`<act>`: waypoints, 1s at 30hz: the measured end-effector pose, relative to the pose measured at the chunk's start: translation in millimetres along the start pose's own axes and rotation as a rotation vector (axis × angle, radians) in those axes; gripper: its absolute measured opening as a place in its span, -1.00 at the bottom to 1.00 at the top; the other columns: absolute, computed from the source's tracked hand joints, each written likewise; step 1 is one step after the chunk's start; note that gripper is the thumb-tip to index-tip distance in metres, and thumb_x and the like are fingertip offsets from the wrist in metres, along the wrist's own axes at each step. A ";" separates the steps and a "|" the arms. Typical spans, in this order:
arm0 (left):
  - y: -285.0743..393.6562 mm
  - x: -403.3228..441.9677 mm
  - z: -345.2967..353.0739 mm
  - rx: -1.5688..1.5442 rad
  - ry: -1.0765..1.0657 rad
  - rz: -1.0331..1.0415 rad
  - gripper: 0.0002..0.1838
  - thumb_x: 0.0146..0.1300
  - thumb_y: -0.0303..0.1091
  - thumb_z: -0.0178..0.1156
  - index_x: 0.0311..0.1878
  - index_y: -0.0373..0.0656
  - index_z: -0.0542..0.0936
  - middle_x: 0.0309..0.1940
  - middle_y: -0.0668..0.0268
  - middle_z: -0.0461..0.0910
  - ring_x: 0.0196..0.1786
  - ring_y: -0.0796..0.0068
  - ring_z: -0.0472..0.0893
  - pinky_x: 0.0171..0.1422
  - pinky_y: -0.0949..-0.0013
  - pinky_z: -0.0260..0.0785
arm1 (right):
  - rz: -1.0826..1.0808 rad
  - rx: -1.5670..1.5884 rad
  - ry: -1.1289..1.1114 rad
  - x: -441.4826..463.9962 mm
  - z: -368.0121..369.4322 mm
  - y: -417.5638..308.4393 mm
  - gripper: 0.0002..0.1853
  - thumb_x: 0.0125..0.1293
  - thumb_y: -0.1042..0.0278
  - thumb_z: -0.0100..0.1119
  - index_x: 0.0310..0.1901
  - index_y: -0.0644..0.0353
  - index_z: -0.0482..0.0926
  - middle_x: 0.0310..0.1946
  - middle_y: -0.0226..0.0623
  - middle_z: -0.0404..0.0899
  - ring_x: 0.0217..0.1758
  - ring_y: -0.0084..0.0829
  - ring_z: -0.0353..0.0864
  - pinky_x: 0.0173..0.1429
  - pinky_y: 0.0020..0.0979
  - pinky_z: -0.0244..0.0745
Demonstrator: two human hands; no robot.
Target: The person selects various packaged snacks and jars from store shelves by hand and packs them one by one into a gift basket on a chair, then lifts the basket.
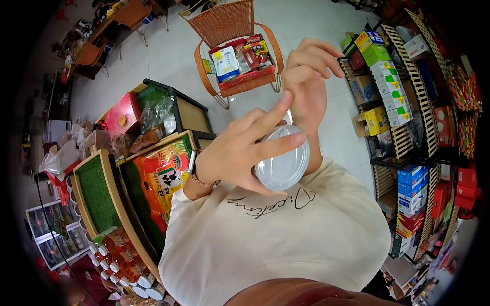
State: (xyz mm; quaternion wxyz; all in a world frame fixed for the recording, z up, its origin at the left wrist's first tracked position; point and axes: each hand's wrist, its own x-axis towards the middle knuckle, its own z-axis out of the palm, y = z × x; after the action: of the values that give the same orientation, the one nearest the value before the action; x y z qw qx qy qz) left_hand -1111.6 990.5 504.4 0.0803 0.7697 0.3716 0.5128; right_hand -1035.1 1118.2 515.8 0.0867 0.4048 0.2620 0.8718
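Observation:
My left hand (240, 140), with a bracelet at the wrist, is closed around a clear round plastic container (283, 159) in front of my chest. One finger lies across the container's round face; another points up towards my right hand. Just above and behind the container, my right hand (309, 84) is raised with bent, parted fingers and nothing visible in it. The left fingertip overlaps the base of my right hand in view; whether they touch I cannot tell. A white shirt (275, 239) with black script is below the hands.
Ahead stands a wicker chair (224, 25) holding a red box of packets. To the left are green-lined display bins (97, 191), snack bags (166, 176) and bottles with white caps (122, 257). Slatted shelves (398, 92) with stacked boxes (412, 183) line the right.

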 end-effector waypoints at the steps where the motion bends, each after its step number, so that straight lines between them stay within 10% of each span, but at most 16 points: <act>1: -2.3 1.5 -5.3 0.002 -0.037 -0.023 -0.07 -0.39 -0.06 0.48 0.20 -0.04 0.37 0.35 -0.09 0.03 -0.39 0.20 0.32 -0.28 0.33 0.29 | -0.007 0.002 0.009 1.9 -2.3 -1.4 -0.69 0.34 0.23 -0.33 -0.43 -0.06 0.47 -0.64 -0.63 0.40 -0.38 -0.60 0.24 -0.09 -0.52 0.13; 30: 9.6 -12.3 -65.5 -0.078 -0.100 0.147 -0.15 -0.35 -0.04 0.45 0.16 -0.02 0.42 0.31 -0.07 0.12 -0.31 0.19 0.41 -0.23 0.33 0.31 | 0.052 0.061 -0.075 29.8 -27.0 60.9 -0.80 0.22 0.42 -0.21 -0.44 0.04 0.46 -0.67 -0.51 0.38 -0.53 -0.59 0.25 -0.29 -0.54 0.19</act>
State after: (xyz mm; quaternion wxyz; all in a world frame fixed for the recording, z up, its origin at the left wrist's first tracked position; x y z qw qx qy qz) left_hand -1165.0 958.8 530.5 0.0910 0.8158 0.2896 0.4923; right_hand -1071.2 1067.0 553.2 0.0616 0.4464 0.2745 0.8495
